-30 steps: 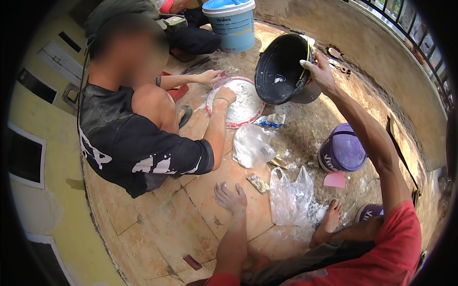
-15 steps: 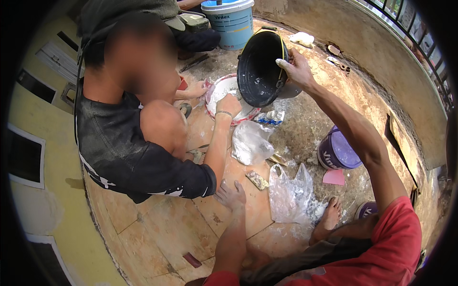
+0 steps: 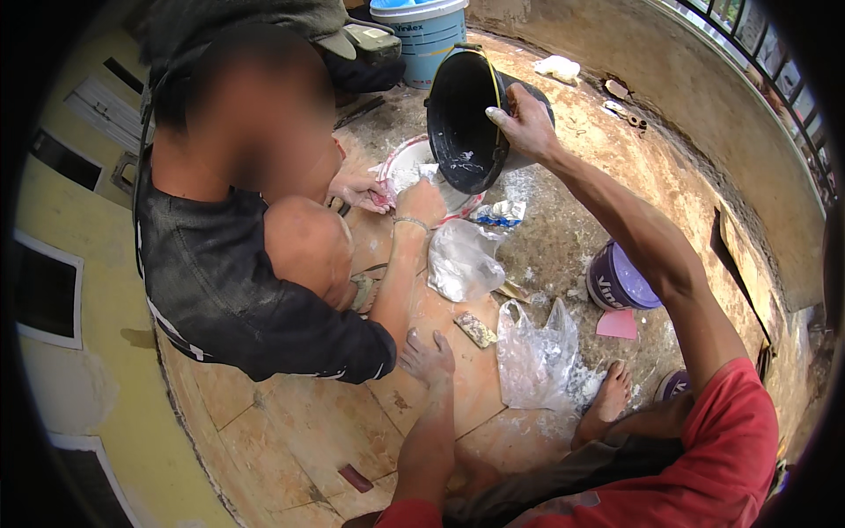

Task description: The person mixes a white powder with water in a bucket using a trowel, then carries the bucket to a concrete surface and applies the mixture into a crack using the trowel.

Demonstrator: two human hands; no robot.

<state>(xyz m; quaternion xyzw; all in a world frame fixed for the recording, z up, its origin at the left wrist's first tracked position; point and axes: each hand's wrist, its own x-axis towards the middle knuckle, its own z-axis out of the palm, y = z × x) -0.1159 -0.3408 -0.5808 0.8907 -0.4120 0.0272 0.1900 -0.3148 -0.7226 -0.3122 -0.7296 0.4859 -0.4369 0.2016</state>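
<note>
My right hand (image 3: 521, 123) grips the rim and handle of a black bucket (image 3: 462, 110), tipped on its side over a red-rimmed basin (image 3: 460, 209) of white powder; how far it is filled is hidden. My left hand (image 3: 427, 359) rests with fingers spread on the tiles, near a small flecked block (image 3: 475, 331). A co-worker crouches at my left, one hand (image 3: 419, 201) in the basin, the other (image 3: 361, 192) at its rim. A bag of white powder (image 3: 462, 260), a crumpled clear bag (image 3: 531, 356) and a blue-and-white packet (image 3: 498, 214) lie between us.
Behind are a light-blue pail (image 3: 427, 48) and a dark-clothed person. A purple pail (image 3: 620, 282) and pink plastic sheet (image 3: 616, 324) lie to my right, my bare foot (image 3: 607, 396) below them. A low wall (image 3: 748, 176) with railing borders the right, a yellow wall (image 3: 79, 370) the left.
My right hand has moved the bucket leftward, over the basin. The co-worker has leaned forward and shifted both hands at the basin. My left hand has barely moved.
</note>
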